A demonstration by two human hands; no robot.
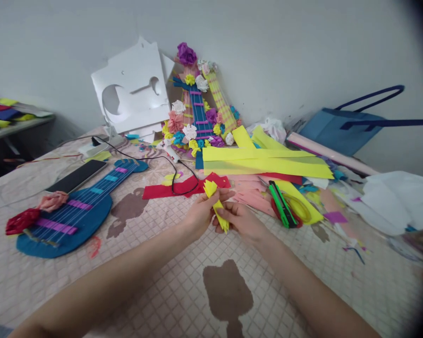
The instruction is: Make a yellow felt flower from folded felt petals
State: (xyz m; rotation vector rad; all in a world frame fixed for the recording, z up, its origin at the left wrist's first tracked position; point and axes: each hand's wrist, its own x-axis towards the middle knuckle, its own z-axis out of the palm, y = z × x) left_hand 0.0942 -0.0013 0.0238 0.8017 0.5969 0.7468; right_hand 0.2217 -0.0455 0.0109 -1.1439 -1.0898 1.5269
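Observation:
A narrow bundle of folded yellow crepe paper point(217, 205), jagged at both ends, is pinched between my two hands over the table. My left hand point(201, 211) grips its upper part with thumb and fingers. Lower down, my right hand point(239, 217) holds it near the bottom end. Just beyond my hands lies a red paper strip point(169, 188) with a black cord looping over it. A green box cutter point(282, 205) rests to the right, on a roll of yellow tape point(302, 209).
At left lie a blue paper guitar point(88, 206) with paper roses and a black phone point(78, 175). Behind are a glue gun point(169, 151), white foam board point(134, 89), flower-decorated guitars point(199, 112) and yellow paper sheets point(264, 164). A blue bag point(341, 129) leans at right.

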